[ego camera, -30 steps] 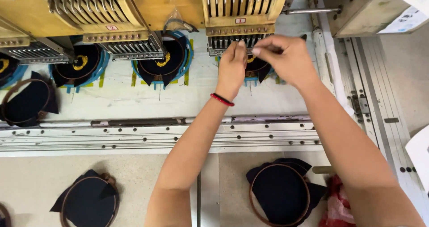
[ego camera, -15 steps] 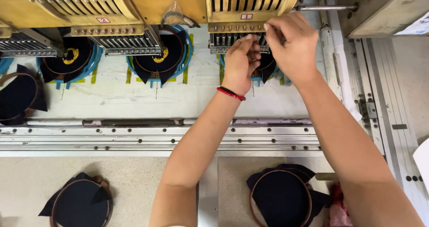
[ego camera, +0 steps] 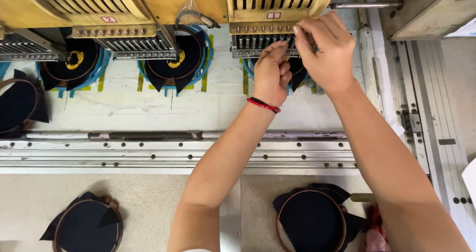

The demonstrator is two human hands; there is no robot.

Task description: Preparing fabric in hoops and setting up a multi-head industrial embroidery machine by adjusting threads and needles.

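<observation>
From the head camera, both hands reach up to the needle row (ego camera: 263, 41) of the right-hand embroidery head (ego camera: 275, 4); that row runs left to right, its needles pointing down at the bench. The left hand (ego camera: 271, 73), wearing a red and black bracelet (ego camera: 264, 104), has its fingers curled together in a pinch just under the needles; whether thread sits between them I cannot tell. The right hand (ego camera: 325, 51) pinches thumb and forefinger shut at the row's right end. The hands cover most of the dark hooped fabric (ego camera: 297, 73) beneath. Two more hooped pieces (ego camera: 176, 66) sit under neighbouring heads to the left; loose hoops (ego camera: 310, 222) lie on the near bench (ego camera: 148, 197)
</observation>
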